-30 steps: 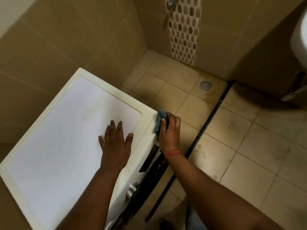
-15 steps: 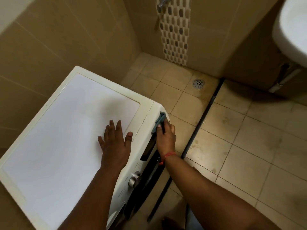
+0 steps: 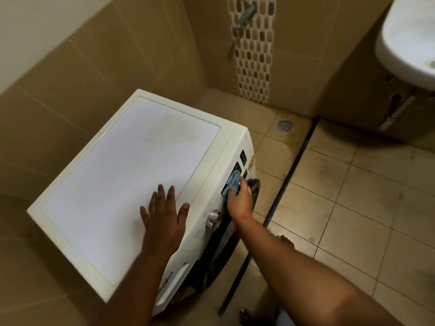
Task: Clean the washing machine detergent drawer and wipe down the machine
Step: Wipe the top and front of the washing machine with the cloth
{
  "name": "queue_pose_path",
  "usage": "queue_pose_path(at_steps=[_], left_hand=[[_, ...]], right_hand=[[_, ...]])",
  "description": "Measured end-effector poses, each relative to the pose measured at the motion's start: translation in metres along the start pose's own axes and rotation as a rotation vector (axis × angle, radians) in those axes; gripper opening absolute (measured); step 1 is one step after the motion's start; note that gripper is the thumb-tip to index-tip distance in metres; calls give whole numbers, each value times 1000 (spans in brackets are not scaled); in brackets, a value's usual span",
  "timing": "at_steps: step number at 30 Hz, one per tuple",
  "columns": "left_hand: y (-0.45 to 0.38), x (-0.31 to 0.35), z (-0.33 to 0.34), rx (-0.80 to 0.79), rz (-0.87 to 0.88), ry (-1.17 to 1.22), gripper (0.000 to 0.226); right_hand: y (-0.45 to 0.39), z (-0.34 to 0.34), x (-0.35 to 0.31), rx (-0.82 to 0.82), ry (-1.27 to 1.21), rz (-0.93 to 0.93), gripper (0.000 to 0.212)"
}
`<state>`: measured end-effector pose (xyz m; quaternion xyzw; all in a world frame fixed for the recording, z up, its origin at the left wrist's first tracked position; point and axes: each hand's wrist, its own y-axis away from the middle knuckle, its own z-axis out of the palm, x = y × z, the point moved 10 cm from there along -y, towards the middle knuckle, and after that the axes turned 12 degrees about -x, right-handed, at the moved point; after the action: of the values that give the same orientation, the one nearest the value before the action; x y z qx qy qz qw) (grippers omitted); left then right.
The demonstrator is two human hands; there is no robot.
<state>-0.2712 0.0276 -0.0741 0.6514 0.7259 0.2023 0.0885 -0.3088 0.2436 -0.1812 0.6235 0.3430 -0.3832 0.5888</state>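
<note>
A white front-loading washing machine (image 3: 122,175) stands against the tiled wall on the left. My left hand (image 3: 164,214) lies flat, fingers spread, on its top near the front edge. My right hand (image 3: 240,200) presses a blue cloth (image 3: 231,182) against the machine's front control panel, over the dark display strip and just above the silver dial (image 3: 213,218). The detergent drawer front (image 3: 175,282) shows closed at the near end of the panel. The dark door glass sits below my right wrist.
A white washbasin (image 3: 407,41) juts out at the top right with a pipe under it. A tap (image 3: 246,16) sticks out of the mosaic wall strip. A floor drain (image 3: 285,125) and a dark floor channel (image 3: 289,175) run beside the machine. My bare feet stand near the bottom edge.
My right hand has slid the cloth from the machine's far front corner down along the control panel toward the dial. My left hand has stayed flat on the top. The view has pulled back.
</note>
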Motion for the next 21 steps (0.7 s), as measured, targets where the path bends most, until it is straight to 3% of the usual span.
queue_pose_path(at_steps=[4,10,15,18,21], left_hand=[[13,-17,-3,43,-3,14,79],[22,-24,10,30,-6,-35,84],[27,-29,6,43,-23,3,81],[32,-37,2,71,-50,38,81],[36,-43,4,79,-59,40,81]], right_hand=[[-20,-8,-14,58,-23,23,44],[39,31,-31,-58,226,-250,44],[26,25,-40,21,209,-219,39],[64,61,-38,-28,448,-354,26],[98,80,-27,-34,517,-436,20]])
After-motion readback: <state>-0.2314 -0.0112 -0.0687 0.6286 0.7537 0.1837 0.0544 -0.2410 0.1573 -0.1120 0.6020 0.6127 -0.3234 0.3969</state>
